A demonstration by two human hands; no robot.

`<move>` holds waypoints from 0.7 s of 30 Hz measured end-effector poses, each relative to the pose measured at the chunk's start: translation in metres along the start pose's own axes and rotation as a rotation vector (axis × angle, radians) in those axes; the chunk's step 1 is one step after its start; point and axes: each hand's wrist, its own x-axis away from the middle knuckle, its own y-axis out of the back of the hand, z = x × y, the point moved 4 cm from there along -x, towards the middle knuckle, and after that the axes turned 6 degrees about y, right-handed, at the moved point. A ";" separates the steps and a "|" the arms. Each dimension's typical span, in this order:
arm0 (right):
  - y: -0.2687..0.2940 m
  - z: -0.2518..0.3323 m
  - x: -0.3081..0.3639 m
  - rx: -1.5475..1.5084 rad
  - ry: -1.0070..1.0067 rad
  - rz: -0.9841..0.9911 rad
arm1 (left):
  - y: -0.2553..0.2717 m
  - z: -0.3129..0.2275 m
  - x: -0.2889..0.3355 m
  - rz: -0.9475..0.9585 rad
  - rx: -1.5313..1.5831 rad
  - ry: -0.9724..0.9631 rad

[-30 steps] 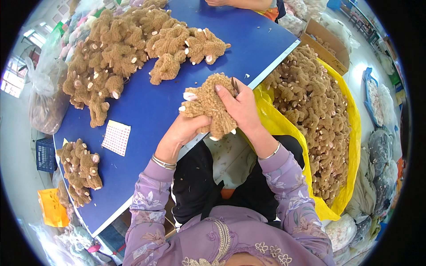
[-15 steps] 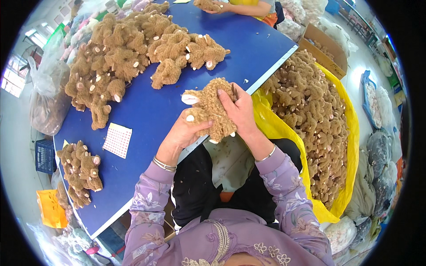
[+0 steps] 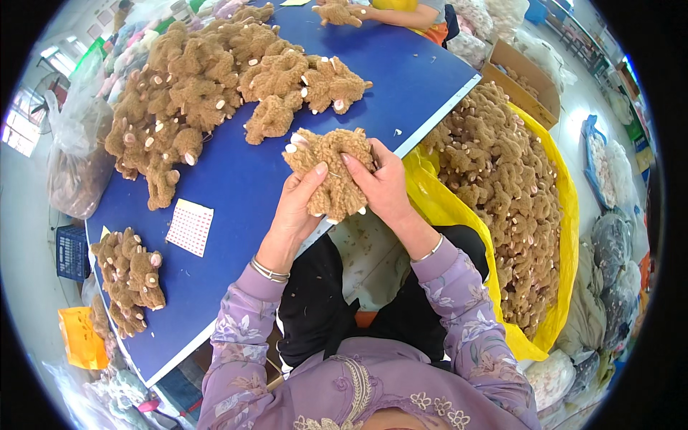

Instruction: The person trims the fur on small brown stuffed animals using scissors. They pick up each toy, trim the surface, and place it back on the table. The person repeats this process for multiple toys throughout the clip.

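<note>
A limp brown curly plush toy with white-tipped ears and paws is held up over the table's front edge. My left hand grips its left side, thumb laid on the fabric. Across from it, my right hand pinches the right side, with its thumb near the middle. A thin dark object shows in my right hand; most of it is hidden by the fingers. A short pale thread lies on the plush between the two thumbs.
A big heap of similar plush toys covers the far left of the blue table. Nearer lie a sticker sheet and a smaller pile. At right stands a full yellow sack. Another person's hand holds a plush beyond.
The plush toy has been turned and spread flatter between my hands. My left hand has moved up, its thumb now on top. Across the table, the other person's plush has shifted slightly nearer.
</note>
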 end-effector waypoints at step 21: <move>0.007 0.021 -0.003 0.590 0.094 0.456 | 0.006 -0.010 -0.002 -0.242 -0.618 -0.343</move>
